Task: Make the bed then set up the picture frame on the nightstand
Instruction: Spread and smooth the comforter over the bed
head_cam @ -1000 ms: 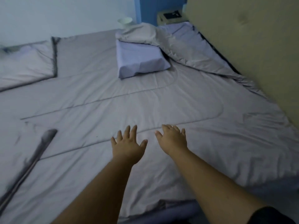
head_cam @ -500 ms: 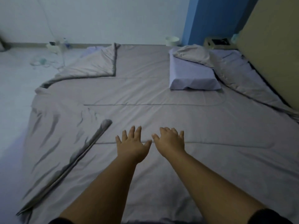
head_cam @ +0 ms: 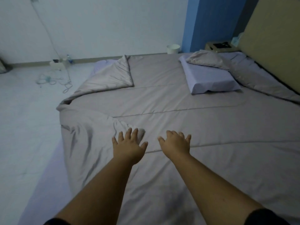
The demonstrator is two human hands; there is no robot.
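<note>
A grey quilt (head_cam: 186,120) covers the bed. Its far left corner (head_cam: 112,77) is folded back, and its left side is bunched into wrinkles (head_cam: 84,137). My left hand (head_cam: 129,147) lies flat on the quilt with fingers spread, its fingertips at the edge of the wrinkles. My right hand (head_cam: 176,144) lies flat beside it, fingers spread. A lilac pillow (head_cam: 209,78) sits near the headboard with a grey pillow (head_cam: 207,60) partly on top of it. The nightstand (head_cam: 219,47) stands at the far corner with a dark flat object (head_cam: 221,44) on it.
A tan headboard (head_cam: 272,38) runs along the right. A white bin (head_cam: 173,49) stands beyond the bed by the blue wall. Cables (head_cam: 53,78) and small items lie on the floor at left. The lilac sheet (head_cam: 47,174) shows along the bed's left edge.
My view has turned left. Both hands have slid left over the quilt and moved apart. The long dark fold at the left is gone; bunched wrinkles lie there now.
</note>
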